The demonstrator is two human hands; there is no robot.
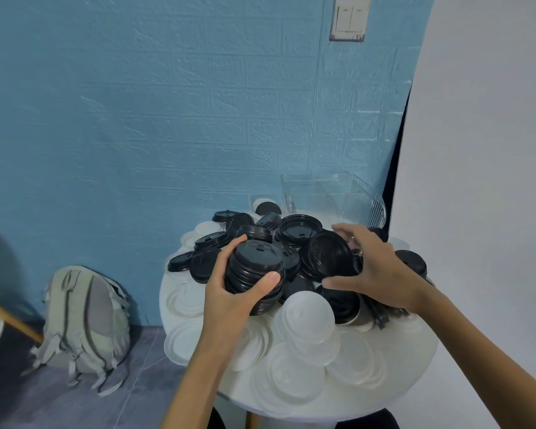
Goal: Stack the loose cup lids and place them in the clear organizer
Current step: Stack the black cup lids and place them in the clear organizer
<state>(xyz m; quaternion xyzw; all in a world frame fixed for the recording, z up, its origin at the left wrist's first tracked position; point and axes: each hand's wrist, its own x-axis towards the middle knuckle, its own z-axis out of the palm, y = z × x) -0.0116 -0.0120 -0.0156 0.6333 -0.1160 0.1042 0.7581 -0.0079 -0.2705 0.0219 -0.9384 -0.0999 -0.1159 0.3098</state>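
The left hand (pixel 229 292) is clamping a stack of black lids (pixel 256 274); at three o'clock, the right hand (pixel 375 267) is seemingly pinching a tilted black lid (pixel 330 253).

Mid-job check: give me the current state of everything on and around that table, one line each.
Left hand: grips a stack of black lids.
Right hand: fingers curled round a tilted black lid on the pile.
Loose black lids: heaped, unstacked.
White lids: spread loose over the near side of the table.
Clear organizer: upright at the table's far edge, looks empty.
Backpack: on the floor, against the wall.
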